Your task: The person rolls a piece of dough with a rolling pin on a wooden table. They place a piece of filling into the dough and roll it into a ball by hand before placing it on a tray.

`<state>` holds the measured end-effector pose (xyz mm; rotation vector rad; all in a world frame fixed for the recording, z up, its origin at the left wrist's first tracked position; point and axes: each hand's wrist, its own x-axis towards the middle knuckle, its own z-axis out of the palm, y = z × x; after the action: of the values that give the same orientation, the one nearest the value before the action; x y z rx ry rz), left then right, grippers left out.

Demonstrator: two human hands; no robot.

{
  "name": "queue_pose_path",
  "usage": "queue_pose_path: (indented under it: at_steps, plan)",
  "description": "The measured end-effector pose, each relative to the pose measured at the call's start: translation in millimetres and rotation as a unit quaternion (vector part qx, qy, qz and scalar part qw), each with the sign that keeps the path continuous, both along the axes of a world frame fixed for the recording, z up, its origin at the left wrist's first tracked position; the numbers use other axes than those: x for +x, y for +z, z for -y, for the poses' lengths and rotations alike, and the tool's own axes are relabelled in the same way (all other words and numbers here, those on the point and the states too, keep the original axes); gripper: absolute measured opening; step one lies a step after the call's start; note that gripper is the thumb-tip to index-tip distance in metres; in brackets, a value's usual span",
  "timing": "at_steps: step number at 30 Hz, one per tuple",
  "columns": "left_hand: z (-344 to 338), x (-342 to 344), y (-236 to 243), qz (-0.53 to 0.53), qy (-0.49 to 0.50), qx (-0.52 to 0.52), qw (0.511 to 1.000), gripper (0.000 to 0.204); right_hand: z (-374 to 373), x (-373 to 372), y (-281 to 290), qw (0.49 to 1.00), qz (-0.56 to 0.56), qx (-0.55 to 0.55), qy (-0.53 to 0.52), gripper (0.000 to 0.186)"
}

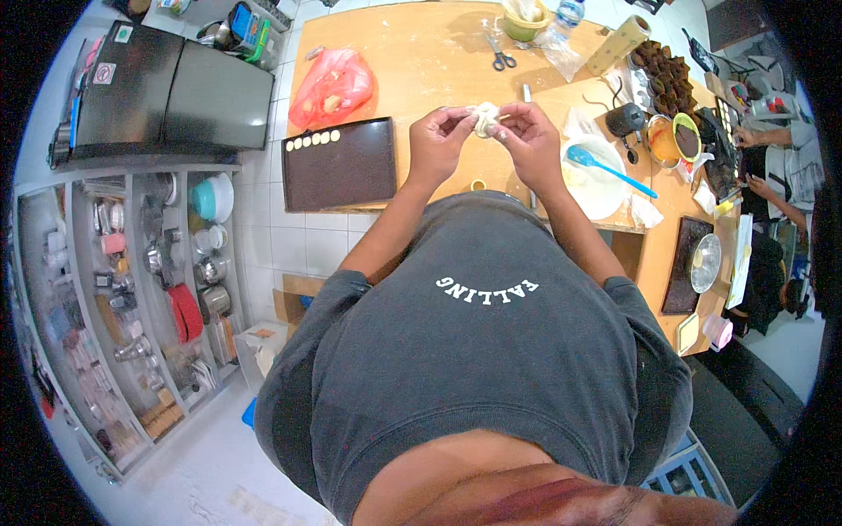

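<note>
Wearer's dk grey T-shirt (474,351) fills ctr down to 6 o'clock. Wood table (421,61) runs approx 11 round past 3. Shelf unit (123,307) packed w/ kitchenware, 8–9 o'clock; blk fridge (210,96) at 10.

On table: dk tray (342,175) at 11 o'clock; semi-clear red bag (338,81), also 11, just beyond tray, w/ sth pale inside; white bowl (601,203) at 2; cluster of brn paper cups (667,79) btwn 1 & 2.

L hand (436,140) at 12 o'clock, R hand (531,140) at 1, both raised over nr side of table. Both nearly closed, thumbs & forefingers pinching opp. sides of same item; other fingers curled, partly hidden.

Blue spatula (605,169) lies across bowl, handle toward 3. Scissors (502,57), dk handles, nr 1 o'clock, well beyond hands.

Pale lump (484,120), dough-like w/ folded surface, is at 1 o'clock, held btwn both hands' fingertips. Smallest: row of pale discs (313,139) along tray's far edge, its 11 o'clock corner.
</note>
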<state>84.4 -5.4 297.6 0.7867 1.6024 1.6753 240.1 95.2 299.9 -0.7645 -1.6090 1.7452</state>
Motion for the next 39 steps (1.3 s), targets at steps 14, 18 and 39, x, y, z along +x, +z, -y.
queue_pose_path:
  at_steps: [14,18,39]
  plan:
    - [55,-121,-35,0.099,-0.032,0.024,0.994,0.023,60,-125,-4,0.996,0.067,0.048,0.017,0.039]
    - [73,-143,-44,-0.067,0.001,-0.015,0.998,0.023,81,-156,-15,0.987,0.127,0.092,-0.018,0.027]
    - [71,-123,-37,0.209,-0.079,0.048,0.974,0.057,96,-108,-6,0.983,0.102,0.155,-0.007,0.031]
